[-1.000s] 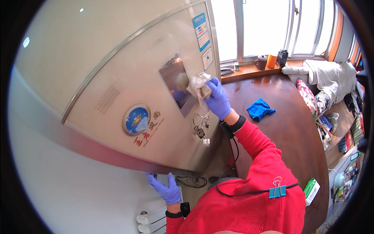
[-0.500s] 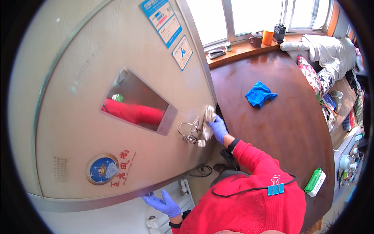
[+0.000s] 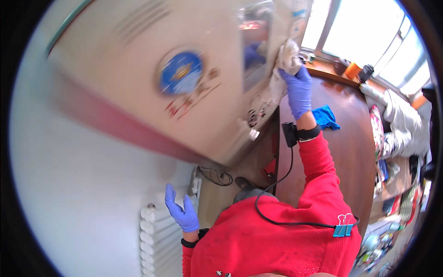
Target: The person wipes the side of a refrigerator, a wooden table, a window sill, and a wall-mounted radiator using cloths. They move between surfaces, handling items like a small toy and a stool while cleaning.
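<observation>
Gleaming table (image 3: 353, 159) beside beige appliance (image 3: 214, 113)

Right glove (image 3: 299, 91) purple; blurred rag (image 3: 289, 56) apparently off-white; sweater (image 3: 286, 240) red; cloth (image 3: 326, 117) blue.

The glossy, reddish-brown tabletop (image 3: 348, 157) has a curved outer edge on its right, and a crumpled bright blue cloth (image 3: 326, 118) lies on it toward the window end. Just past that end, the orange-brown wooden windowsill (image 3: 326, 72) bears a small jar (image 3: 311, 58), a dark mug (image 3: 340, 67), an orange container (image 3: 352, 71) and a black object (image 3: 366, 73) too small to identify, the last three close together in a row. On the beige floor (image 3: 210, 197), left of the tabletop, lie loops of dark cable (image 3: 223, 179), with a dark shoe (image 3: 242, 183) resting near them.
</observation>
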`<state>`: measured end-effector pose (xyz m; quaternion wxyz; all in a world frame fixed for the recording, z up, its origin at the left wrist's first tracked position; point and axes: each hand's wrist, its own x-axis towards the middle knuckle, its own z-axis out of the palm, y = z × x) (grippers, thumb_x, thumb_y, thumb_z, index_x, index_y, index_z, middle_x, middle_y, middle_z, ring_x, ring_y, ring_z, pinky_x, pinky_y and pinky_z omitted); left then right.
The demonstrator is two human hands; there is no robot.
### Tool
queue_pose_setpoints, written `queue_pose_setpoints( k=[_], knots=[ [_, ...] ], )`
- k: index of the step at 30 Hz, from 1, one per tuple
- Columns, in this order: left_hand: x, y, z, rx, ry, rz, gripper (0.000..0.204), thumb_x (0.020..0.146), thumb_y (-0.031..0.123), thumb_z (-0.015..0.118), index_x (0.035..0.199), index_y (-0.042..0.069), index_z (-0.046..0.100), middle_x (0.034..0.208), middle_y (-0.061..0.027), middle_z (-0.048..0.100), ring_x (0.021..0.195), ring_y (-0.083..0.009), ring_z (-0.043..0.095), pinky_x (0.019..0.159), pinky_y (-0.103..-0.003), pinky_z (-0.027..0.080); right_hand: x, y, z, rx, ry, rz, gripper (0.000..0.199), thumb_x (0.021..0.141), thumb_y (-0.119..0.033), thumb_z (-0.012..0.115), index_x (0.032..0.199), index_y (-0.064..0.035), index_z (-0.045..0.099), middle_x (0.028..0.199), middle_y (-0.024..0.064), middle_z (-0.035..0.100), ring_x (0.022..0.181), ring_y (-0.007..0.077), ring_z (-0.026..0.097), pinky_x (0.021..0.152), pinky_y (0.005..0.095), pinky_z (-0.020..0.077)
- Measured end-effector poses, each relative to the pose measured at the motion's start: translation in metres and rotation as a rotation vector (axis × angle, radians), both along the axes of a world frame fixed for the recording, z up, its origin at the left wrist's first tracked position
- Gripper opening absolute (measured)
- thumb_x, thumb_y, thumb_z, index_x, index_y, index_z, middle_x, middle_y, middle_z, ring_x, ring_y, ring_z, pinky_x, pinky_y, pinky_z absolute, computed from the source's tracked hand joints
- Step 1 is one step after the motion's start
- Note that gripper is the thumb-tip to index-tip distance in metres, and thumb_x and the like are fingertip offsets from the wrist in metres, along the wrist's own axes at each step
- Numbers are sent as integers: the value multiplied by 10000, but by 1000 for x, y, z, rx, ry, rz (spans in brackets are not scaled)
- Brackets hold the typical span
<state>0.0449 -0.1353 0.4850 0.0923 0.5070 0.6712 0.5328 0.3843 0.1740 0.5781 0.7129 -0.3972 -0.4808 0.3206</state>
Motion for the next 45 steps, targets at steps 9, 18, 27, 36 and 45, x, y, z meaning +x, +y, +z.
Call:
queue_pose_setpoints(
  k=[9, 18, 27, 36, 45],
  knots=[
    [-45, -133, -28, -65, -108, 418, 552, 922, 5, 592, 1449, -12, 429, 1476, -162, 475, 1326, -282, 483, 1083, -401, 391, -98, -87, -18, 352, -643, -55, 468, 785, 30, 703, 1232, -39, 582, 1134, 165, 569, 1020, 350, 572, 879, 388, 482],
    [-57, -269, -82, -104, -253, 869, 531, 942, 52, 604, 1445, 2, 443, 1431, -150, 517, 1284, -254, 514, 1062, -377, 397, -169, -162, -123, 284, -904, 277, 340, 752, 25, 663, 1082, -31, 603, 1055, 172, 561, 972, 382, 570, 831, 414, 494],
    [-57, -331, -104, -19, -339, 880, 493, 991, 119, 556, 1448, -16, 430, 1462, -173, 472, 1336, -261, 452, 1102, -383, 359, -309, -260, -136, 117, -587, 1014, 250, 759, 30, 650, 992, -60, 635, 938, 134, 596, 909, 331, 586, 794, 404, 489],
    [-78, -299, -131, -149, -134, 783, 510, 947, 228, 633, 1380, -13, 512, 1313, -187, 586, 1186, -310, 560, 1011, -403, 448, -283, -257, -136, 527, -889, 875, 274, 772, -37, 641, 1039, -97, 650, 917, 122, 593, 824, 345, 571, 766, 435, 469],
    [-93, -170, -90, -201, -225, 447, 524, 961, 135, 628, 1425, -30, 449, 1410, -213, 515, 1233, -289, 526, 1015, -370, 445, -150, -182, -62, 414, -702, 80, 296, 734, -20, 719, 1016, -69, 646, 926, 124, 587, 848, 347, 588, 718, 412, 505]
  ],
)
